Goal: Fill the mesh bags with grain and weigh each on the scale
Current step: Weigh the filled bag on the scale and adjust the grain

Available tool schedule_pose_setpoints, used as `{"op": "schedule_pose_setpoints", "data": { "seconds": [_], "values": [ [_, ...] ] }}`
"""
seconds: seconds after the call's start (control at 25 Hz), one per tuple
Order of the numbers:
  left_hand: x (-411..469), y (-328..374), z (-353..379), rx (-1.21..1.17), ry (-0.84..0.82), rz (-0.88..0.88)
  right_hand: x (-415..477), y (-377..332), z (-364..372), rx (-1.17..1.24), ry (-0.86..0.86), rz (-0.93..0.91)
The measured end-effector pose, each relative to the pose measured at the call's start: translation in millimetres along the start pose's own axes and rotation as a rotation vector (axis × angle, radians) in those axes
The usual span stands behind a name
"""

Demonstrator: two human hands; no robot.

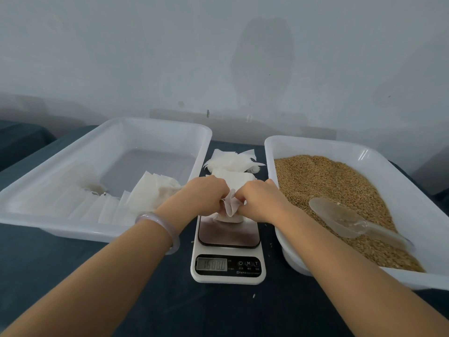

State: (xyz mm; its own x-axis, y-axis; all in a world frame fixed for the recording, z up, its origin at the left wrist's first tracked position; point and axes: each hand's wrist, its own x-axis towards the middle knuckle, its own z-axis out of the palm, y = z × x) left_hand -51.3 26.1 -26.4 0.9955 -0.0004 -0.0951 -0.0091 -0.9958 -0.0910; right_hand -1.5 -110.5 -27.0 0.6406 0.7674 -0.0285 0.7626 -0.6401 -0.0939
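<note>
1. Now both your left hand [206, 194] and right hand [261, 198] pinch the small white mesh bag [230, 209] at its top, fingers curled on it; it sits on the white digital scale [228, 278].
2. On your right, the translucent plastic tray [315, 142] holds brown grain [335, 181] and a clear plastic scoop [340, 218].
3. On your left, the matching tray [60, 227] holds flat empty white bags [150, 193].

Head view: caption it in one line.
Weighing: the left hand and right hand pinch the top of a mesh bag on the scale, between a bag tray and a grain tray.
</note>
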Motion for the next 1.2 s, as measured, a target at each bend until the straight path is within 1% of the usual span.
{"op": "schedule_pose_setpoints", "data": {
  "seconds": [0.24,0.32,0.4,0.48,0.52,0.68,0.88,1.2],
  "values": [
    [-3.3,-0.5,0.9,-0.025,-0.002,0.021,0.9,1.4,0.1,0.007,0.006,0.011],
    [-5.8,-0.3,0.2,-0.091,-0.023,0.033,-0.2,0.9,-1.6,0.011,-0.006,-0.001],
    [-8.9,-3.6,-1.5,-0.237,-0.027,0.052,-3.7,3.0,-7.7,0.140,-0.017,0.019],
    [-13.5,-9.7,-3.4,-0.402,0.036,0.067,-6.0,9.2,-14.1,0.339,-0.015,0.050],
    [-15.4,-12.8,-3.5,-0.464,0.080,0.074,-7.0,12.5,-15.6,0.381,-0.011,0.051],
    [-20.8,-16.5,0.8,-0.583,0.194,0.069,-10.1,18.9,-11.3,0.424,0.046,0.043],
    [-21.8,-16.2,5.1,-0.600,0.243,0.063,-9.8,20.8,-7.1,0.450,0.080,0.055],
    [-22.8,-14.9,6.1,-0.603,0.268,0.056,-8.7,22.1,-2.8,0.423,0.114,0.049]
  ]
}}
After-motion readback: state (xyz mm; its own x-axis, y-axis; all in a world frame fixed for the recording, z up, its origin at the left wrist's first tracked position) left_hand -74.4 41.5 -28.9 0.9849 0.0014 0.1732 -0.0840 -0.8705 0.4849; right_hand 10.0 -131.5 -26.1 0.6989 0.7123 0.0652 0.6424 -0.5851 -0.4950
